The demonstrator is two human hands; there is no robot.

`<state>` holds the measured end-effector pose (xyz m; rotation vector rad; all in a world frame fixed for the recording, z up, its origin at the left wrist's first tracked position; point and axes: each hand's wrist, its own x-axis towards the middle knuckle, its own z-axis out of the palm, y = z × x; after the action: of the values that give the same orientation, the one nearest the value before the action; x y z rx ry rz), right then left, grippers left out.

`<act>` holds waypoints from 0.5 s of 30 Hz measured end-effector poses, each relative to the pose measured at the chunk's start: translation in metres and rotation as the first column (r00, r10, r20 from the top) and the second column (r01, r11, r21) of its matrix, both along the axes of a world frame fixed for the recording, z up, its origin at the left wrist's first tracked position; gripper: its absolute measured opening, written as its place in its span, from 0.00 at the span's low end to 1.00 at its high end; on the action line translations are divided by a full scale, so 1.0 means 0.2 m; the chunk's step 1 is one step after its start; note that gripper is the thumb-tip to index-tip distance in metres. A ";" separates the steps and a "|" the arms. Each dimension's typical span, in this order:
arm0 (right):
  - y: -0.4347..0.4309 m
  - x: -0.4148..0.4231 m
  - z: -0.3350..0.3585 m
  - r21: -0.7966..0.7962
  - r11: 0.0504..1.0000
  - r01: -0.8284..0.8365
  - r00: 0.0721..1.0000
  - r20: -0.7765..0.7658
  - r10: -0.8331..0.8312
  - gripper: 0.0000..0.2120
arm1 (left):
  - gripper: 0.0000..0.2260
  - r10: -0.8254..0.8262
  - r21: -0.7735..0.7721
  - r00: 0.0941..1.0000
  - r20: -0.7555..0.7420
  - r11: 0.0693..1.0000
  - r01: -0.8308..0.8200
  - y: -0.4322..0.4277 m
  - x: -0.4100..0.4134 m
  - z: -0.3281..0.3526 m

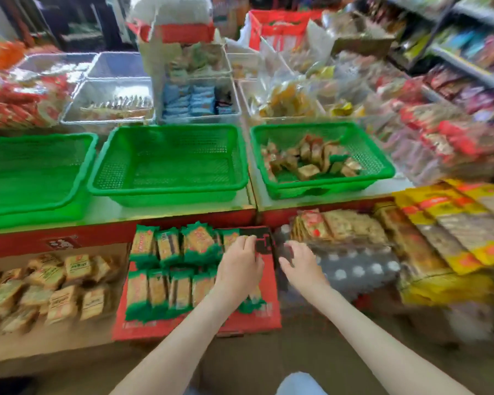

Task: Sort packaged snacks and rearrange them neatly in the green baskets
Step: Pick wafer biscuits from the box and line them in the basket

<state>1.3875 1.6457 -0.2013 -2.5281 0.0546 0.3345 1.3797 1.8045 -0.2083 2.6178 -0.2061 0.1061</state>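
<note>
Your left hand [240, 263] rested on the green-wrapped snack packs [169, 269] in the far right corner of the red carton [264, 317], and your right hand [300, 263] sat just beside its edge, fingers curled. Blur hid whether either had closed on anything. The packs looked light, crinkly and slippery with brittle contents, so they wanted pinching across the flat middle before going to the green baskets [169, 128] on the tabletop [169, 211].
</note>
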 end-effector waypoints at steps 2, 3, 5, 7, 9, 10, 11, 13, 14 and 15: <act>-0.25 0.02 0.03 -0.002 0.998 0.061 0.998 -0.003 -0.061 0.21 | 0.20 -0.023 0.016 1.000 -0.003 1.000 0.023 -0.21 0.05 0.07; -0.36 0.04 0.05 0.002 0.996 0.092 0.996 0.005 -0.092 0.21 | 0.20 -0.034 0.009 0.999 -0.001 0.999 0.034 -0.29 0.08 0.08; -0.53 0.10 0.08 0.009 0.989 0.149 0.989 0.020 -0.149 0.20 | 0.19 -0.062 0.002 0.998 0.003 0.998 0.062 -0.42 0.16 0.11; -0.66 0.17 0.09 0.022 0.981 0.195 0.980 0.021 -0.196 0.20 | 0.19 -0.097 0.024 0.995 -0.001 0.995 0.097 -0.51 0.25 0.12; -0.74 0.27 0.09 0.039 0.977 0.208 0.977 0.038 -0.209 0.19 | 0.20 -0.114 0.034 0.993 -0.011 0.993 0.114 -0.56 0.35 0.12; -0.77 0.32 0.08 0.036 0.980 0.196 0.978 0.064 -0.198 0.19 | 0.19 -0.113 0.045 0.994 0.003 0.993 0.112 -0.58 0.41 0.12; -0.80 0.39 0.08 0.030 0.983 0.179 0.979 0.093 -0.181 0.19 | 0.18 -0.121 0.066 0.992 0.037 0.991 0.119 -0.60 0.48 0.11; -0.85 0.53 0.06 0.012 0.990 0.137 0.980 0.147 -0.137 0.19 | 0.17 -0.190 0.185 0.974 0.126 0.969 0.165 -0.62 0.65 0.07; -0.88 0.62 0.05 -0.004 0.994 0.112 0.980 0.169 -0.110 0.20 | 0.19 -0.226 0.252 0.963 0.149 0.950 0.184 -0.63 0.74 0.04; -0.91 0.71 0.04 -0.018 0.996 0.088 0.980 0.183 -0.084 0.20 | 0.21 -0.259 0.303 0.953 0.155 0.931 0.204 -0.64 0.85 0.02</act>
<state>1.5286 1.4645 -0.1932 -2.5613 0.0973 0.0679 1.5496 1.6767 -0.2053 2.8419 -0.6423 0.2659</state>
